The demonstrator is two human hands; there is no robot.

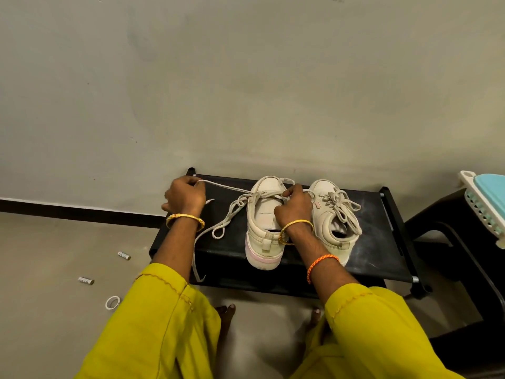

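- Two hands are at work and set well apart. The left hand (185, 195) is curled round one run of the lace (226, 187) and draws it taut out to the left. The right hand (295, 206) pinches at the eyelets of the open shoe (262, 231).
- That shoe stands heel toward the person on the black rack (377, 236), just beside its tied partner (334, 214). The slack of the lace lies in loose loops on the rack to the shoe's left, with one end dangling over the front edge.
- The step in hand, as I read it, is drawing the lace through the front eyelets.
- To do it well, the pull should be level and steady, not a jerk. The right hand should pin the shoe down so it neither slides nor tips toward the pull.
- The lace should go in flat and untwisted. Those slack loops could snag into a knot as they feed in.
- The rack top is dark and shows pale dusty scuffs toward the right. Its back edge sits against a plain grey wall (246, 77).
- On the floor (54, 242) to the left lie two small cylinders (124, 255) and a white ring (112, 302).
- On the right, a dark stool (437, 212) carries a white and teal basket (481, 212).
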